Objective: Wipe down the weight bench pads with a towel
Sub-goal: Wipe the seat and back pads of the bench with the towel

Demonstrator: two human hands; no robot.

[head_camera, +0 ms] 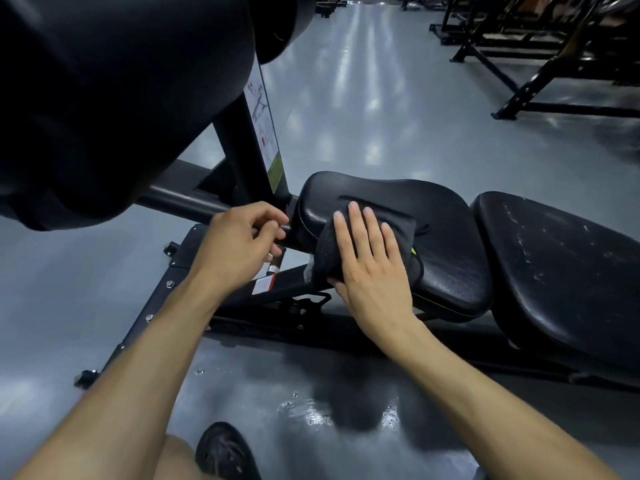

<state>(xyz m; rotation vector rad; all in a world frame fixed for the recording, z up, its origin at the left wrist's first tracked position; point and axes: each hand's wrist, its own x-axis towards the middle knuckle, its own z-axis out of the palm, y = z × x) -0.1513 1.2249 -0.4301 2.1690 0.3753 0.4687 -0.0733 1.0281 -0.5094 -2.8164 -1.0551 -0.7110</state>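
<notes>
The right hand [372,268] lies flat, fingers [356,230] straight and slightly apart, pressing the dark towel [401,223] onto the seat pad [446,244] so the cloth wipes under the whole palm. Beside the pad's narrow end, the left hand [239,244] hovers with fingers loosely curled, apparently holding nothing, near the bench frame [162,197]. Beyond the right fingers, the scuffed back pad [568,271] looks unwiped.

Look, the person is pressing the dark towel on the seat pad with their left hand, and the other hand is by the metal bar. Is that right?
Not quite. It is the right hand that presses flat on the dark towel on the seat pad. The left hand is the one by the metal bar, fingers loosely curled. The head view shows it.
</notes>
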